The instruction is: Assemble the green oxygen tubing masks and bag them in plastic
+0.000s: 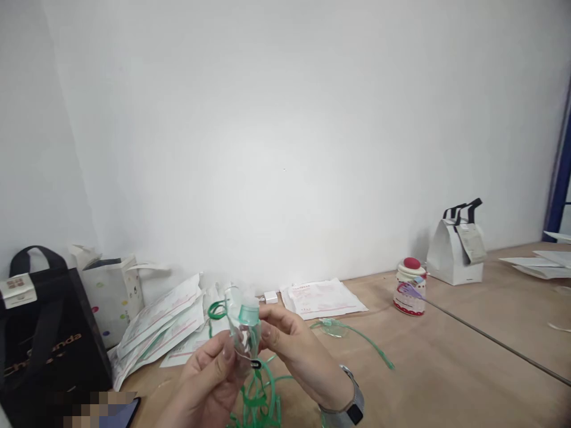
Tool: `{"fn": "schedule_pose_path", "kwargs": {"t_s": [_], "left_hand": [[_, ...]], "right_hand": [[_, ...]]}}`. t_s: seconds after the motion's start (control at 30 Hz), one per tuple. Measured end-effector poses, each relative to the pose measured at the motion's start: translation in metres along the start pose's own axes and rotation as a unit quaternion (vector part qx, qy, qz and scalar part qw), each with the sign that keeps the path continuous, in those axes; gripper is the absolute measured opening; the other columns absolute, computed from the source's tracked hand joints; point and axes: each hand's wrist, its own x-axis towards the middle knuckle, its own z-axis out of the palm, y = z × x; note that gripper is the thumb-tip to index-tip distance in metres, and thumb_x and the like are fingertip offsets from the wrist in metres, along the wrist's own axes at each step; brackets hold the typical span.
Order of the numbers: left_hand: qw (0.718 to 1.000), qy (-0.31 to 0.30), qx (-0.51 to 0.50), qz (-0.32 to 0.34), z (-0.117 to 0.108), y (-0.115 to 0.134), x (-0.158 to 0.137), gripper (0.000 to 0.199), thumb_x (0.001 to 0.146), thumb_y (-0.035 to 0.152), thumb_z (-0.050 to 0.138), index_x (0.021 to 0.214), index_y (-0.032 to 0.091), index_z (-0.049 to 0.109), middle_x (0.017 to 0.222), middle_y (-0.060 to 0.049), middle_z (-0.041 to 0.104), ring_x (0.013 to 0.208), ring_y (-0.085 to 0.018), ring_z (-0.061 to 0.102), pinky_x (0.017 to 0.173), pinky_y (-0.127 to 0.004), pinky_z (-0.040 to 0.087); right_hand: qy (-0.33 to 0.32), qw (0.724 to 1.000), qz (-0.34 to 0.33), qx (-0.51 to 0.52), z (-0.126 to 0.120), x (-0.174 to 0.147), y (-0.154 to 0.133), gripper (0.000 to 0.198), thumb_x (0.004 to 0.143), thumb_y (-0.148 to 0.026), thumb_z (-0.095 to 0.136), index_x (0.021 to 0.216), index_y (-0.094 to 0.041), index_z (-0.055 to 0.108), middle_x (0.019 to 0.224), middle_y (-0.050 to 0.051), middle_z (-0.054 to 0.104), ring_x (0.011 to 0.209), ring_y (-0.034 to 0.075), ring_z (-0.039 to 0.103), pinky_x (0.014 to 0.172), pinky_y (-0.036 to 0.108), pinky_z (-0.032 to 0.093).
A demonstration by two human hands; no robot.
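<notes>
Both hands hold a clear plastic breathing mask (247,337) up in front of me, with a pale green connector (249,315) at its top. My left hand (212,371) pinches the mask from the left, thumb on top. From the right, my right hand (292,351) closes its fingers on it near the connector. A green elastic strap (217,310) loops out at the mask's left. A small black clip (256,364) shows at the lower edge. Below hangs or lies tangled green tubing (261,401); I cannot tell which. My right wrist wears a watch (354,410).
Several sealed packets (160,327) lean at the left beside a black bag (53,333) and a dotted bag (113,297). Behind lies a flat packet (323,298). At the right are a green-tubed clear piece (334,328), a lidded jar (409,291), a thin rod (491,342) and a white bag (450,255).
</notes>
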Motion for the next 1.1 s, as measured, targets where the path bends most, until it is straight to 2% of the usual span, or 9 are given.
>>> {"fn": "schedule_pose_path", "kwargs": {"t_s": [0.07,0.17,0.3,0.4,0.53,0.6,0.77,0.93,1.1], "left_hand": [[0.999,-0.002,-0.029,-0.018,0.001,-0.003,0.001,0.026,0.049,0.025,0.082,0.073,0.018,0.073,0.070,-0.004,0.073,0.064,-0.016,0.067,0.064,-0.021,0.053],[0.998,0.024,-0.061,-0.012,0.002,-0.003,0.002,0.018,0.058,0.017,0.077,0.076,0.020,0.072,0.074,-0.001,0.074,0.068,-0.015,0.068,0.067,-0.021,0.054],[0.994,0.050,-0.093,-0.026,0.003,-0.002,0.003,0.014,0.071,0.006,0.064,0.077,0.017,0.070,0.075,-0.002,0.074,0.070,-0.013,0.068,0.070,-0.023,0.055],[0.992,0.044,-0.119,-0.024,0.005,-0.003,0.003,0.017,0.074,0.004,0.058,0.076,0.016,0.070,0.077,-0.004,0.074,0.071,-0.014,0.068,0.069,-0.025,0.055],[0.989,0.083,-0.124,-0.007,0.006,-0.006,0.005,0.021,0.074,0.001,0.056,0.074,0.017,0.069,0.073,-0.002,0.073,0.067,-0.011,0.067,0.067,-0.021,0.055],[0.988,0.091,-0.122,0.001,0.006,-0.008,0.006,0.019,0.072,0.001,0.058,0.072,0.017,0.069,0.069,-0.001,0.072,0.064,-0.010,0.067,0.065,-0.020,0.054],[0.992,0.077,-0.096,0.019,0.007,-0.009,0.007,0.011,0.060,0.012,0.073,0.071,0.015,0.070,0.070,-0.003,0.071,0.067,-0.013,0.066,0.067,-0.021,0.054],[0.998,0.048,-0.041,0.021,0.004,-0.004,0.006,0.021,0.054,0.018,0.078,0.074,0.016,0.071,0.073,-0.003,0.072,0.069,-0.014,0.066,0.070,-0.024,0.052],[0.998,0.040,-0.011,0.040,-0.001,-0.001,0.005,0.029,0.061,0.020,0.075,0.090,0.022,0.070,0.084,-0.004,0.073,0.081,-0.016,0.065,0.075,-0.026,0.050]], "right_hand": [[-0.015,0.999,0.004,0.029,0.000,-0.001,-0.002,0.024,0.066,-0.034,0.072,0.075,-0.014,0.063,0.068,-0.001,0.057,0.063,0.009,0.050,0.063,0.023,0.038],[-0.003,0.998,0.012,0.069,0.000,-0.003,-0.006,0.021,0.063,-0.029,0.075,0.063,-0.013,0.062,0.063,-0.001,0.057,0.061,0.009,0.048,0.061,0.023,0.036],[-0.002,0.994,0.043,0.095,-0.002,-0.004,-0.008,0.020,0.060,-0.026,0.077,0.063,-0.011,0.063,0.063,0.001,0.059,0.060,0.010,0.049,0.061,0.024,0.036],[0.013,0.994,0.028,0.106,-0.001,-0.004,-0.007,0.020,0.061,-0.027,0.076,0.065,-0.011,0.065,0.064,0.002,0.060,0.060,0.010,0.049,0.059,0.022,0.035],[0.019,0.995,0.008,0.102,0.002,-0.004,-0.008,0.025,0.069,-0.034,0.069,0.066,-0.010,0.065,0.064,0.003,0.060,0.060,0.009,0.049,0.059,0.022,0.036],[0.017,0.996,0.009,0.091,0.004,-0.004,-0.007,0.026,0.069,-0.037,0.069,0.068,-0.011,0.064,0.065,0.002,0.059,0.059,0.009,0.049,0.058,0.022,0.037],[0.051,0.999,0.005,0.010,0.010,-0.004,-0.006,0.036,0.050,-0.029,0.082,0.074,-0.016,0.058,0.066,-0.002,0.058,0.065,0.012,0.052,0.062,0.023,0.040],[0.056,0.998,-0.001,-0.014,0.012,-0.005,-0.011,0.029,0.057,-0.032,0.078,0.070,-0.014,0.059,0.065,-0.001,0.058,0.061,0.011,0.050,0.058,0.022,0.039],[0.012,1.000,0.018,0.001,0.006,-0.003,-0.010,0.028,0.057,-0.028,0.078,0.075,-0.013,0.063,0.068,0.000,0.059,0.064,0.011,0.051,0.060,0.023,0.040]]}}
